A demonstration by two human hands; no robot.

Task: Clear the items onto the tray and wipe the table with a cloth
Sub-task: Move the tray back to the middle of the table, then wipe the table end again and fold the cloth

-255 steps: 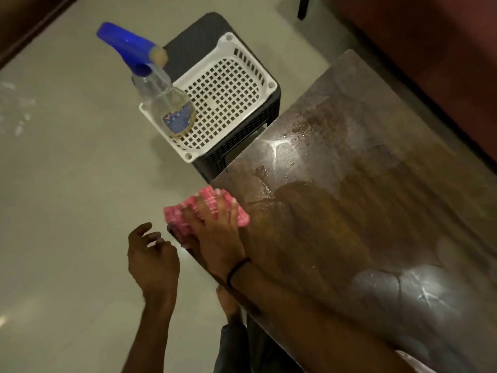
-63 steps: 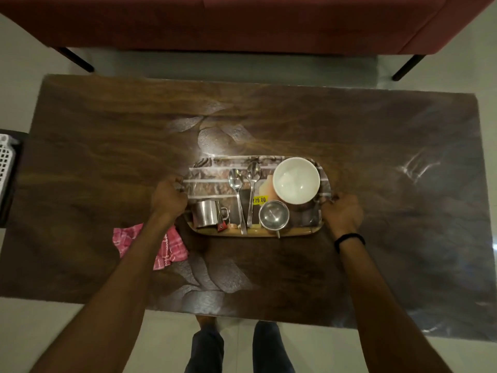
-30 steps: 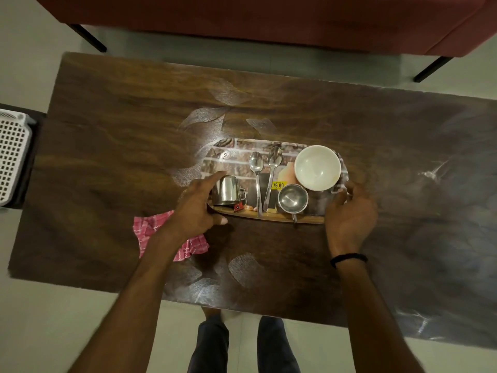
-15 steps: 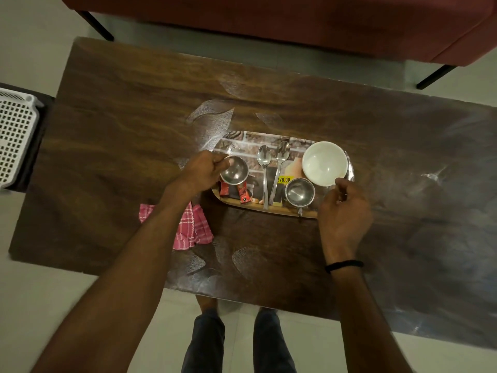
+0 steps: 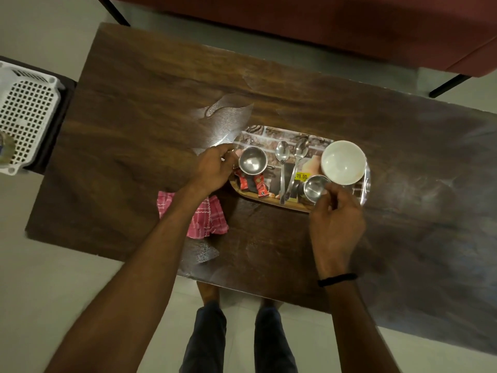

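Note:
A picture-printed tray (image 5: 265, 131) lies on the middle of the dark wooden table (image 5: 139, 125). It carries a white bowl (image 5: 343, 161), two spoons (image 5: 283, 162), red sachets (image 5: 260, 186), a steel mug (image 5: 252, 164) and a small steel cup (image 5: 313, 188). My left hand (image 5: 212, 169) grips the steel mug from its left side, at the tray's left end. My right hand (image 5: 336, 222) pinches the right rim of the small steel cup at the tray's near edge. A pink checked cloth (image 5: 211, 220) lies crumpled on the table, partly under my left forearm.
A white perforated basket (image 5: 25, 117) sits on a dark stool off the table's left end, with part of a spray bottle (image 5: 5, 152) at the frame edge. A red sofa (image 5: 322, 28) runs along the far side. My feet stand at the near table edge.
Both hands have let go of the tray's ends. My left hand closed on the steel mug and shifted it. My right hand moved in to the small steel cup. The cloth stays put.

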